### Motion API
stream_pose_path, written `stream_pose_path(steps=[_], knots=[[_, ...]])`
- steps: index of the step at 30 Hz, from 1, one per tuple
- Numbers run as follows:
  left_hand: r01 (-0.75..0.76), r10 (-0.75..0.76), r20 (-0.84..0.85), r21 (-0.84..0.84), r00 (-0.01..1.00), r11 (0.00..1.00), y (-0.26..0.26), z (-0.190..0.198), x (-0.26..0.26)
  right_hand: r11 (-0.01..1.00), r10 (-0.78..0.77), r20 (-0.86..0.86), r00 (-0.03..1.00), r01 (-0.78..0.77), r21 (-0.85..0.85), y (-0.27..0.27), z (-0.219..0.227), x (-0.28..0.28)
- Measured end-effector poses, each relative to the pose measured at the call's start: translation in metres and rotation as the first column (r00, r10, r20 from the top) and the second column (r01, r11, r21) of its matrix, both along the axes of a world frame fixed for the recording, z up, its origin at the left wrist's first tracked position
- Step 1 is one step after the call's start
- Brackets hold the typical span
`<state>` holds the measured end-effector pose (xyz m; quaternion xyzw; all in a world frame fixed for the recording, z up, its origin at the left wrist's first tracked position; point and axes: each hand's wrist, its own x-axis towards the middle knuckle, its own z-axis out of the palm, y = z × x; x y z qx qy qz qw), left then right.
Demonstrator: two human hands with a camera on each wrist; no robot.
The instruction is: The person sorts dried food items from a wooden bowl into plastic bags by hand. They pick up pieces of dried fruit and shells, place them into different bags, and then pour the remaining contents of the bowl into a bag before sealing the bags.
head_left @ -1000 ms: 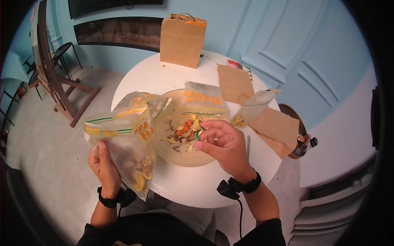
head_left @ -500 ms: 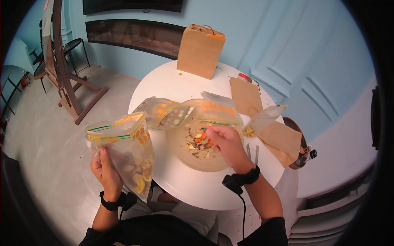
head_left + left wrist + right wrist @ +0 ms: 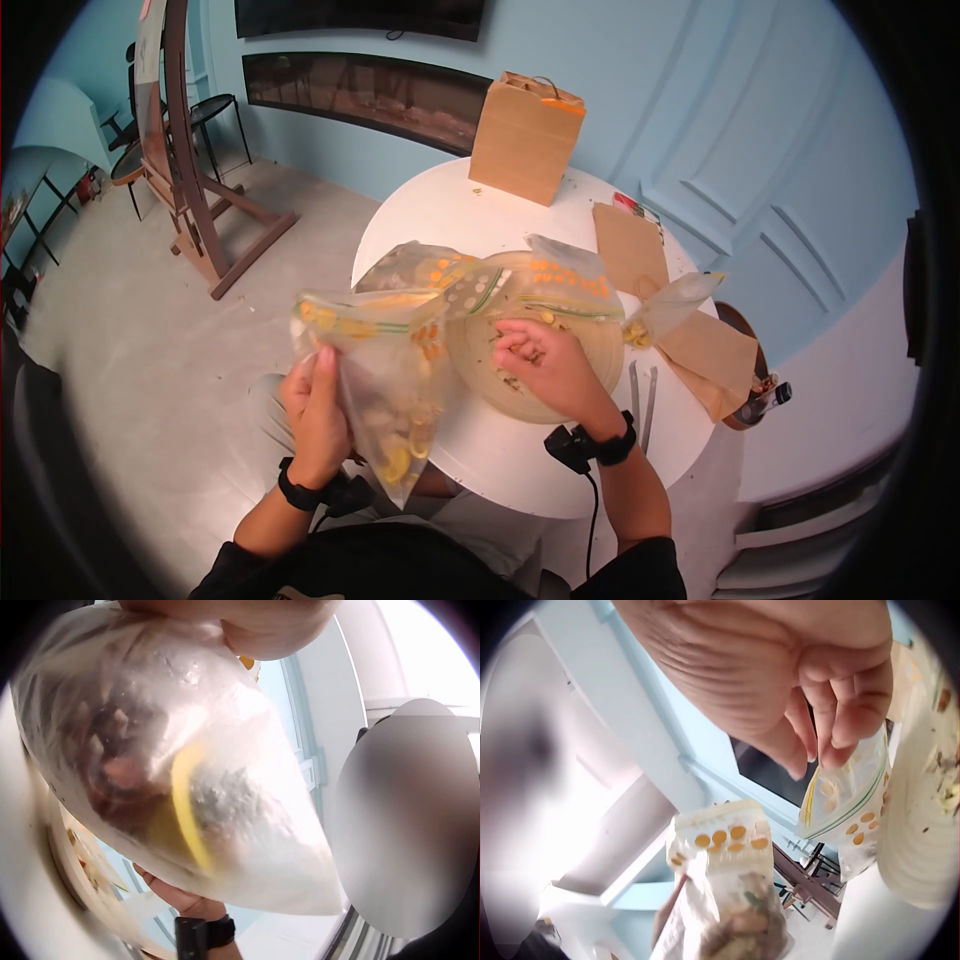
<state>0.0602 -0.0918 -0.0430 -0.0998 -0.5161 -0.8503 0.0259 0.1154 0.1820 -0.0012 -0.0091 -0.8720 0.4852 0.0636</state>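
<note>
My left hand (image 3: 318, 400) grips a clear zip bag (image 3: 395, 400) by its side, off the table's near left edge. The bag (image 3: 187, 787) hangs open-topped with yellow and orange pieces inside. My right hand (image 3: 535, 362) is down in the wooden bowl (image 3: 600, 350), over mixed dried pieces. Its fingers (image 3: 840, 720) are curled with the tips pinched against the thumb; nothing shows between them. A second zip bag (image 3: 425, 272) leans on the bowl's left rim, a third (image 3: 570, 282) on its far rim.
The round white table (image 3: 440, 205) carries an upright brown paper bag (image 3: 525, 135), flat paper bags (image 3: 630, 245), a small clear bag (image 3: 672, 305) and metal tongs (image 3: 640, 392). A bottle (image 3: 765, 402) stands to the right. A wooden easel (image 3: 200, 200) and a stool (image 3: 218, 110) stand on the floor at left.
My right hand, which held a green piece above the bowl, has dropped into the bowl. My left hand has brought its bag rightward, close to the bowl.
</note>
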Motion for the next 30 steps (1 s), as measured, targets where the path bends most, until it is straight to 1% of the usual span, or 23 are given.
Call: stream_pose_path(steps=[1,2,3,4,6,7,8,10,11,13,15,16,17,19,20,22,24,27,30], knots=[[0.094,-0.096,0.053,0.038,0.994,0.995,0.007,0.012,0.002,0.994,-0.016,0.076,0.997,0.008,0.112,-0.009,0.017,0.011],[0.187,-0.195,0.103,0.080,0.975,0.979,0.010,0.020,0.000,0.958,-0.013,-0.049,0.999,0.027,0.287,-0.010,0.017,0.014],[0.322,-0.337,0.127,0.124,0.933,0.939,0.012,0.024,-0.003,0.890,0.008,-0.170,0.985,0.071,0.450,-0.010,0.015,0.020],[0.328,-0.358,0.181,0.179,0.916,0.928,0.022,0.033,-0.005,0.793,0.048,-0.283,0.958,0.136,0.594,-0.009,0.013,0.024],[0.324,-0.404,0.280,0.291,0.871,0.900,0.047,0.051,-0.005,0.750,0.088,-0.318,0.944,0.147,0.645,-0.003,0.007,0.030],[0.394,-0.484,0.272,0.325,0.831,0.860,0.052,0.050,-0.011,0.725,0.110,-0.332,0.937,0.152,0.672,0.000,0.004,0.033],[0.440,-0.572,0.272,0.420,0.774,0.794,0.056,0.052,-0.011,0.755,0.121,-0.349,0.929,0.142,0.640,0.000,0.004,0.038],[0.494,-0.735,0.239,0.606,0.635,0.624,0.071,0.061,-0.006,0.805,0.142,-0.377,0.915,0.115,0.582,-0.002,0.006,0.051],[0.495,-0.749,0.253,0.616,0.613,0.613,0.079,0.053,-0.006,0.850,0.132,-0.392,0.911,0.099,0.517,-0.001,0.003,0.056],[0.493,-0.777,0.275,0.643,0.566,0.586,0.099,0.025,-0.007,0.922,0.110,-0.415,0.903,0.063,0.382,0.002,-0.006,0.061],[0.465,-0.792,0.297,0.679,0.534,0.568,0.116,0.018,0.003,0.978,0.082,-0.384,0.920,-0.001,0.207,0.009,-0.016,0.068],[0.451,-0.800,0.306,0.697,0.516,0.557,0.125,0.017,0.008,0.993,0.069,-0.366,0.928,-0.028,0.116,0.012,-0.019,0.073],[0.425,-0.781,0.349,0.687,0.517,0.589,0.130,0.022,0.015,0.999,0.014,-0.353,0.936,-0.001,0.036,0.014,-0.019,0.078],[0.415,-0.774,0.373,0.681,0.512,0.603,0.141,0.019,0.027,0.991,-0.095,-0.309,0.946,0.060,-0.121,0.019,-0.017,0.088],[0.409,-0.770,0.385,0.679,0.509,0.610,0.145,0.017,0.034,0.984,-0.120,-0.254,0.960,0.081,-0.157,0.022,-0.015,0.093],[0.378,-0.786,0.395,0.715,0.476,0.588,0.154,0.005,0.045,0.966,-0.162,-0.139,0.977,0.128,-0.225,0.028,-0.010,0.101],[0.343,-0.793,0.400,0.744,0.459,0.574,0.163,-0.005,0.055,0.957,-0.182,-0.111,0.977,0.151,-0.248,0.031,-0.006,0.107],[0.309,-0.801,0.404,0.770,0.442,0.558,0.171,-0.005,0.066,0.944,-0.225,-0.067,0.972,0.200,-0.261,0.031,0.007,0.109],[0.325,-0.834,0.381,0.792,0.400,0.517,0.168,0.008,0.073,0.943,-0.252,-0.075,0.965,0.227,-0.242,0.035,0.012,0.110]])
